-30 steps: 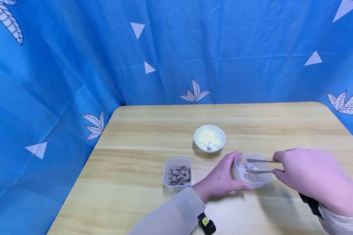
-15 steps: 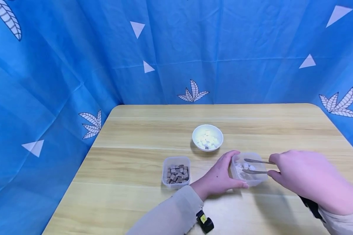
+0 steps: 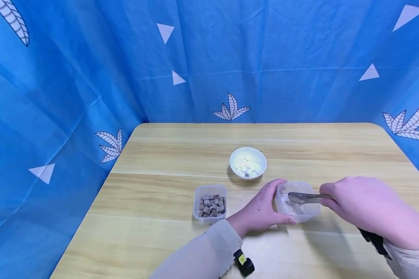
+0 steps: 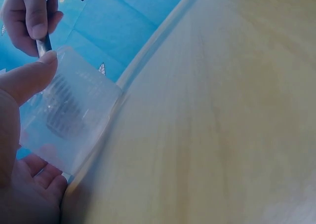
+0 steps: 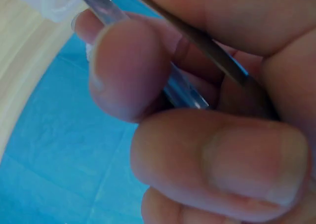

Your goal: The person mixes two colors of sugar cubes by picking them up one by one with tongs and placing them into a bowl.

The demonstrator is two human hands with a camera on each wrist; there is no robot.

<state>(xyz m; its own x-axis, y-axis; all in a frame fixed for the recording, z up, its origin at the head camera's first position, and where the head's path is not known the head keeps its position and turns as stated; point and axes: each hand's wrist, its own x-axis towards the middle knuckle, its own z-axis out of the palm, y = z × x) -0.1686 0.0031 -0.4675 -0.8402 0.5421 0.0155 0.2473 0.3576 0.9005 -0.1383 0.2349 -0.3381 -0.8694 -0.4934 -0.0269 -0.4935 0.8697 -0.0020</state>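
My left hand (image 3: 262,209) holds a clear plastic container (image 3: 310,215) from its left side, thumb along the near wall and fingers at the far wall. Metal tongs (image 3: 305,198) reach into this container from the right, gripped by my right hand (image 3: 364,205). Their two arms are squeezed close together, and whether anything lies between the tips is hidden. Whitish material covers part of the container's bottom. The right wrist view shows the fingers (image 5: 131,68) wrapped about the metal arms; in the left wrist view, the container (image 4: 89,110) appears tilted and see-through.
Behind the container stands a white bowl (image 3: 234,168) with several white cubes and one darker piece. Left of my left hand is another clear container (image 3: 210,190) holding several brown cubes. A blue patterned cloth (image 3: 209,58) hangs behind the wooden table (image 3: 153,193).
The tongs, spread wide before, are now squeezed together inside the container. White cubes seen there half a second ago are out of sight. My left hand keeps its hold.
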